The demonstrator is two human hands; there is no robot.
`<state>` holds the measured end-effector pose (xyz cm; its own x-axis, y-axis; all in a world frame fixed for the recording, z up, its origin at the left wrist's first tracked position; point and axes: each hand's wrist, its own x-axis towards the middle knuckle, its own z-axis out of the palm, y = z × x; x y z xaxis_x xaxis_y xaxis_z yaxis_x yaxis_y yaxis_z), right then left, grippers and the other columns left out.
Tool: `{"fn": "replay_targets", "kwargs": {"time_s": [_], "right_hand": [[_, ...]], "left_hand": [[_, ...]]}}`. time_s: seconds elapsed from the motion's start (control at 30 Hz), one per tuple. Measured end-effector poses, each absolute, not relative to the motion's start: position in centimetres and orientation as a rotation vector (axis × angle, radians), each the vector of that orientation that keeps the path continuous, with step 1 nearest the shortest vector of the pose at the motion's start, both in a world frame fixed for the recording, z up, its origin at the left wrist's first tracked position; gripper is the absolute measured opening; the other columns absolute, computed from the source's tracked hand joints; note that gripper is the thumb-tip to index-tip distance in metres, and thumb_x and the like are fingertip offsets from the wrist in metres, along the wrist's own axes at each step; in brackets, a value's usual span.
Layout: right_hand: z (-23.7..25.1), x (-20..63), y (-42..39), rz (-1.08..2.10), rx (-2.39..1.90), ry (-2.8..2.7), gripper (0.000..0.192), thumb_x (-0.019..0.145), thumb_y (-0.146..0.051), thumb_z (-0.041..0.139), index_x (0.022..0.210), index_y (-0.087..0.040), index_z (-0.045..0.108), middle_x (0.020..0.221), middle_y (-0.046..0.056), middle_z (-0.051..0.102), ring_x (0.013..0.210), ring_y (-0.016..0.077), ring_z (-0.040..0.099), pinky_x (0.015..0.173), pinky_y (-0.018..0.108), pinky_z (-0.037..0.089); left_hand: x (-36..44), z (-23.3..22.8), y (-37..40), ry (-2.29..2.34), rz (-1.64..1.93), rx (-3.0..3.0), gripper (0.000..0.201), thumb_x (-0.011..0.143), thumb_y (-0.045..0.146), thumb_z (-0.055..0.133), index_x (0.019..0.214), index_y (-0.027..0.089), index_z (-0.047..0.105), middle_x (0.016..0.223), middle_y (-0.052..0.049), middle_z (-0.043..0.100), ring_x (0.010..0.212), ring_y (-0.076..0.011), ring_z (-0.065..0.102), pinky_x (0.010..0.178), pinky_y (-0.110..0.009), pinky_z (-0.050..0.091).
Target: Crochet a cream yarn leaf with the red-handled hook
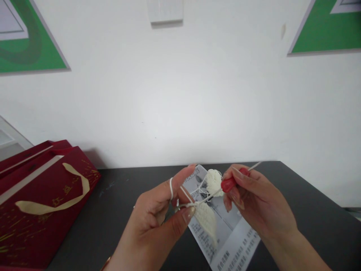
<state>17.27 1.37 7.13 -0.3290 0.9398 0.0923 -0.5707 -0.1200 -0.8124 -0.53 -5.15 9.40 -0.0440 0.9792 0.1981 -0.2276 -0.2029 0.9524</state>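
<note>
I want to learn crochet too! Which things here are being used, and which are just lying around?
Being used: crochet hook in the right hand; white yarn looped over the left hand; white crocheted piece.

Lying about: printed sheet, dark red gift bag, black table.

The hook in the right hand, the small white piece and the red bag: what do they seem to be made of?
The hook seems to have a glossy red plastic or rubber grip and a thin pale shaft, probably metal. The white piece looks like crocheted yarn, matte, with visible stitch rows. The red bag looks like smooth coated paper or card with gold print and a cream ribbon handle.
</note>
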Motion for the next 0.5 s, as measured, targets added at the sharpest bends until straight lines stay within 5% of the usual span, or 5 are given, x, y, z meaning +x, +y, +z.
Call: {"fn": "replay_targets", "kwargs": {"time_s": [0.5], "right_hand": [[7.3,17.8,0.7,1.593,-0.488,-1.094,0.016,0.083,-0.023,0.065,0.072,-0.014,0.073,0.055,0.001,0.064,0.046,0.0085,0.058,0.047,0.016,0.05]], "left_hand": [[-1.6,9.6,-5.1,0.933,1.303,1.315,0.041,0.081,0.018,0.067,0.118,0.038,0.067,0.071,0.003,0.061,0.062,-0.0085,0.05,0.077,-0.021,0.046]]}}
